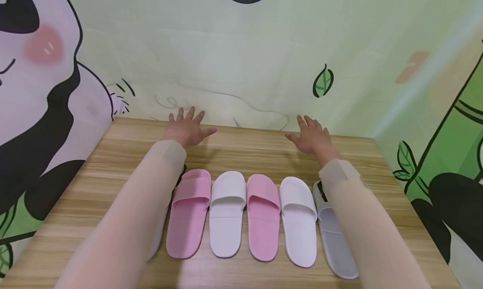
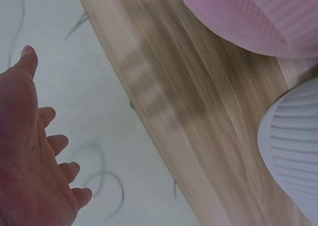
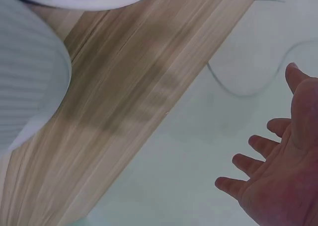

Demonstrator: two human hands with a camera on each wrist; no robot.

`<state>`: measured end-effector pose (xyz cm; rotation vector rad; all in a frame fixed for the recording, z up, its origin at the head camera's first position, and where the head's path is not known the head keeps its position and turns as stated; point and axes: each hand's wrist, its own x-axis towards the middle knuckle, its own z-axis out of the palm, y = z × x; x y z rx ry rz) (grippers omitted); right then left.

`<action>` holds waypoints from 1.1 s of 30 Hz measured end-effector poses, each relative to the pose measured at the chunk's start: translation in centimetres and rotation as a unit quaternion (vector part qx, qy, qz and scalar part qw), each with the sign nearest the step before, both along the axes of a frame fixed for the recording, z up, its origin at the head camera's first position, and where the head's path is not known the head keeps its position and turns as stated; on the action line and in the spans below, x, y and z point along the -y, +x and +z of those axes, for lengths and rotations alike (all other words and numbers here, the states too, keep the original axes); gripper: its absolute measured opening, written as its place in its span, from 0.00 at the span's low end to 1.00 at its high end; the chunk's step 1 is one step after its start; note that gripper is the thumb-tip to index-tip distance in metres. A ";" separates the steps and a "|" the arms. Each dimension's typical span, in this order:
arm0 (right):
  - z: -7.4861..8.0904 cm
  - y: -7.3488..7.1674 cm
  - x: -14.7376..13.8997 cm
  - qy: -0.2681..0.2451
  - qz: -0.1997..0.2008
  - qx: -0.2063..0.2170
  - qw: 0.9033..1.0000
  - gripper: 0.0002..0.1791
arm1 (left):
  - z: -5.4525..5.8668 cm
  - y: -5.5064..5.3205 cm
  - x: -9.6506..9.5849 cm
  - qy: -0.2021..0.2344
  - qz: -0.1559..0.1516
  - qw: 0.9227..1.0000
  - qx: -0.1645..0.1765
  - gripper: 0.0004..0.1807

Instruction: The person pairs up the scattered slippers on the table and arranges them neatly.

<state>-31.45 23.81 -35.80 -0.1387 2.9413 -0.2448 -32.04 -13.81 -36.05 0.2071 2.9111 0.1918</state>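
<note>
Both hands are held out over the far part of a wooden table, fingers spread and holding nothing. The left hand [image 1: 185,127] is above the far edge at left, its thumb pointing inward. Over the far edge at right is the right hand [image 1: 311,135]. Nearer the person, a row of slippers lies side by side: a pink slipper [image 1: 188,222], a white slipper [image 1: 227,222], another pink slipper [image 1: 263,226], another white slipper [image 1: 299,226] and a grey slipper [image 1: 336,238]. The left sleeve mostly hides a further light slipper [image 1: 158,234]; the right sleeve partly covers the grey one.
The wooden table [image 1: 245,150] ends against a pale green wall cloth [image 1: 245,50] printed with leaves. A printed panda [image 1: 56,92] is at left and green bamboo [image 1: 453,134] at right. Thin curly lines mark the cloth behind the hands.
</note>
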 end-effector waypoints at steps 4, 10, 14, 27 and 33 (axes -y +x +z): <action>0.1 0.3 -0.4 -0.003 0.013 -0.008 1.000 0.48 | 0.1 -0.1 0.0 0.007 -0.013 1.000 0.010 0.50; 0.1 0.9 -1.2 -0.014 0.025 -0.009 1.000 0.48 | 0.4 0.1 0.1 0.007 -0.035 0.999 0.021 0.51; 0.4 1.6 -1.6 -0.018 0.046 -0.012 0.999 0.48 | 0.4 0.3 0.1 0.004 -0.049 0.999 0.018 0.51; 0.6 4.4 -2.3 -0.034 0.124 -0.025 0.991 0.49 | 0.4 2.4 -1.1 -0.022 -0.122 0.992 -0.007 0.53; 0.4 5.6 -2.4 -0.048 0.142 -0.030 0.988 0.49 | 0.5 3.7 -1.8 -0.030 -0.155 0.987 -0.027 0.53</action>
